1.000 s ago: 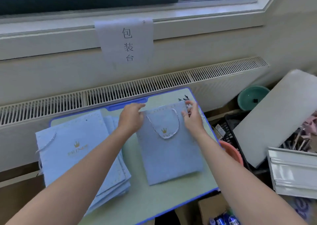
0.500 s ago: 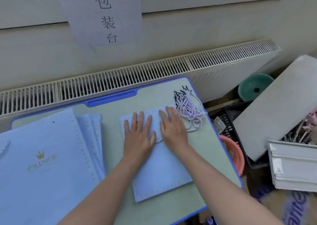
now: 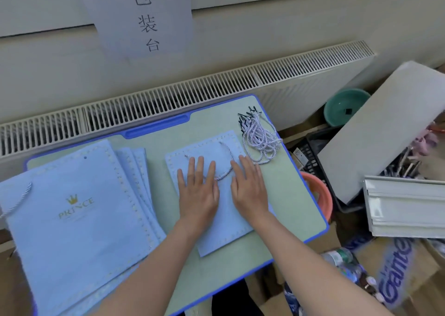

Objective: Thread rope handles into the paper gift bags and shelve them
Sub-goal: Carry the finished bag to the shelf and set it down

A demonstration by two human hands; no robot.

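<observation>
Both hands have come off the bag's top edge — my left hand (image 3: 198, 190) and right hand (image 3: 249, 185) now press flat, fingers straight, on the gift bag (image 3: 216, 231) mid-table. Handle (image 3: 227, 156) threaded; next, I judge, shelving it.

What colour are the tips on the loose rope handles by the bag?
Black tips on white-and-grey twisted rope handles, seen in the head view.
</observation>
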